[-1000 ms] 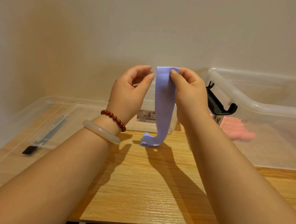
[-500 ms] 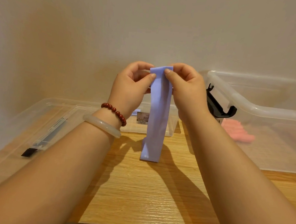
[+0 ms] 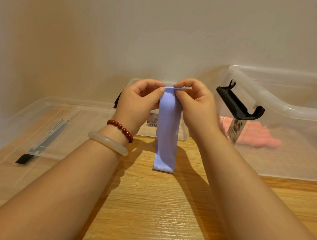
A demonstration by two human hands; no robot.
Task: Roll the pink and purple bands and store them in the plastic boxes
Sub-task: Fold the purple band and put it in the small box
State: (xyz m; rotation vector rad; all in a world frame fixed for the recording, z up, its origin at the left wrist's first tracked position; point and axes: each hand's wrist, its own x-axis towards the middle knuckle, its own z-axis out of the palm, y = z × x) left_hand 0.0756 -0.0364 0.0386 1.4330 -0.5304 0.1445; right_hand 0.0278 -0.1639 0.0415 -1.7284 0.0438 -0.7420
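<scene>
Purple band [image 3: 167, 131] hangs, top pinched by left fingers [image 3: 159, 92] and right fingers [image 3: 181, 94].

Flat purple band [image 3: 167, 131] hung straight down, top edge pinched; pink bands [image 3: 255, 134] lay in rt clear box [image 3: 293, 113] — smaller clear box [image 3: 183, 134] behind.

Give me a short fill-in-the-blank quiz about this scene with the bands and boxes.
The hanging band pinched by the left hand and right hand is ___.
The bands inside the large box on the right are ___.
The bead bracelet sits on the ___ wrist.
Missing words: purple, pink, left.
</scene>
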